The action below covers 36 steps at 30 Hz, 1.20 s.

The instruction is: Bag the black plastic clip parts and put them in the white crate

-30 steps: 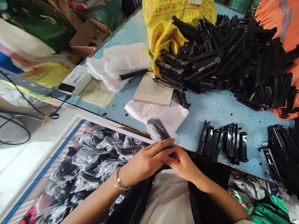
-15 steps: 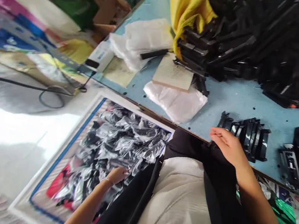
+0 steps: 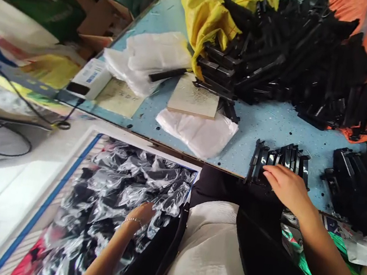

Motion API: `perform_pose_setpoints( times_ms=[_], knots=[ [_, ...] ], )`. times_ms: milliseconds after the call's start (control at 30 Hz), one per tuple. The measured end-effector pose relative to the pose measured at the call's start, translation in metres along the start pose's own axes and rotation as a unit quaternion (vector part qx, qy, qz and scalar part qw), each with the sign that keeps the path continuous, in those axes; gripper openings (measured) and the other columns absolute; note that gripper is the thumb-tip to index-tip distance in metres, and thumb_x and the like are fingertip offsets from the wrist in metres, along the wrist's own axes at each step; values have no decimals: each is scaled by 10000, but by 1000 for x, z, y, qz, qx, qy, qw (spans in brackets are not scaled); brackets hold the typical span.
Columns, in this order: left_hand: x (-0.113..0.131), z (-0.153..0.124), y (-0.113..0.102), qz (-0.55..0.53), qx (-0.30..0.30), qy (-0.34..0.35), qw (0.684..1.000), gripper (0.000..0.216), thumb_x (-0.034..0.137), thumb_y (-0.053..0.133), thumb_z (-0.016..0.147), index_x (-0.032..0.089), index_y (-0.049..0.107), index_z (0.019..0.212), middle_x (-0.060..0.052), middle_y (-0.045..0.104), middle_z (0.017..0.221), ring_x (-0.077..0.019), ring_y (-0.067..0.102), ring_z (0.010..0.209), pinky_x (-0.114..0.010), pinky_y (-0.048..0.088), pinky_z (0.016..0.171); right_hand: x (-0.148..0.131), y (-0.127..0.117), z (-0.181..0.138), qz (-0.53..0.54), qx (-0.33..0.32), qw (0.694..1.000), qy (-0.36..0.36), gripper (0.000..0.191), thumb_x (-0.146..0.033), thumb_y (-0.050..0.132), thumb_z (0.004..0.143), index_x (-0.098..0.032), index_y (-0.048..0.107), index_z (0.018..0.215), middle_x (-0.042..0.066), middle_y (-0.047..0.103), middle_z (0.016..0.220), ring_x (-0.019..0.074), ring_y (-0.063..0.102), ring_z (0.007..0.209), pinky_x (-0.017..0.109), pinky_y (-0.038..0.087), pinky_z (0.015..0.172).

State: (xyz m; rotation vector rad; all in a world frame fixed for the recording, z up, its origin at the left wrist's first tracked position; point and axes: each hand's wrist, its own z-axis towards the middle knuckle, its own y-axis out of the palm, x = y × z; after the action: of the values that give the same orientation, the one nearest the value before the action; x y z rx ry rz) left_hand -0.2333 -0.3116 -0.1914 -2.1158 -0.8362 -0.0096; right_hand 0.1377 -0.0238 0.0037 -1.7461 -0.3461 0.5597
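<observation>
My left hand [image 3: 144,213] is low among clear plastic-bagged black parts [image 3: 127,193] in the framed bin beside my leg. Its fingers are blurred and partly hidden, so I cannot make out whether they grip a bag. My right hand [image 3: 282,182] lies over the near side of a row of black plastic strip-like parts [image 3: 298,164] at the table's front edge. Its fingers are stretched out, the thumb a little apart, and nothing shows held in them. The parts in the row stand side by side.
A big heap of loose black parts [image 3: 290,70] spills from a yellow sack [image 3: 202,11]. More black parts [image 3: 350,174] lie at the right. White plastic bags [image 3: 201,133], a wooden block [image 3: 194,97] and a white box [image 3: 89,77] sit on the blue table [image 3: 261,121].
The view has shifted, so the table scene appears farther left. My right hand has moved from the left end of the row to over its middle. My left hand stays among the bagged parts.
</observation>
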Motion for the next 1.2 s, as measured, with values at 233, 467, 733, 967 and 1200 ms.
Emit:
perform_pose_setpoints(
  times_ms=[233,467,733,967,1200],
  knots=[
    [178,47,-115,-116,309,277,902,214,318,450,1002,182,610,1043,-108,646,1088,-200,643,974,-339,522,913,-49,28,14,-137,-15,990,-18,351,-365,374,964,-150,649,1008,126,616,1026,146,569,918,243,418,746],
    [244,105,-155,-43,263,276,924,212,210,508,944,130,665,827,-159,657,993,-272,638,921,-418,528,857,-23,28,43,-88,2,996,-13,290,-263,436,935,-140,572,1159,139,588,1190,167,611,1011,242,497,796],
    [218,112,-182,-268,157,268,912,282,432,647,795,159,683,735,-52,676,829,-161,600,728,-287,488,692,1,12,55,298,-33,944,137,292,-409,525,894,-193,614,1069,57,675,1075,93,626,909,192,486,778],
    [222,108,-186,-317,133,195,919,279,412,721,677,145,646,707,-19,627,648,-128,532,595,-250,398,558,-43,64,48,795,-208,540,180,454,-420,818,606,-159,594,903,-29,633,722,48,590,569,187,499,546],
    [215,104,-186,-350,128,207,905,339,465,650,763,133,703,804,-43,687,711,-138,580,635,-262,442,613,-40,79,34,834,-158,496,185,519,-440,835,605,-181,589,982,4,705,860,76,673,712,196,555,624]
  ],
)
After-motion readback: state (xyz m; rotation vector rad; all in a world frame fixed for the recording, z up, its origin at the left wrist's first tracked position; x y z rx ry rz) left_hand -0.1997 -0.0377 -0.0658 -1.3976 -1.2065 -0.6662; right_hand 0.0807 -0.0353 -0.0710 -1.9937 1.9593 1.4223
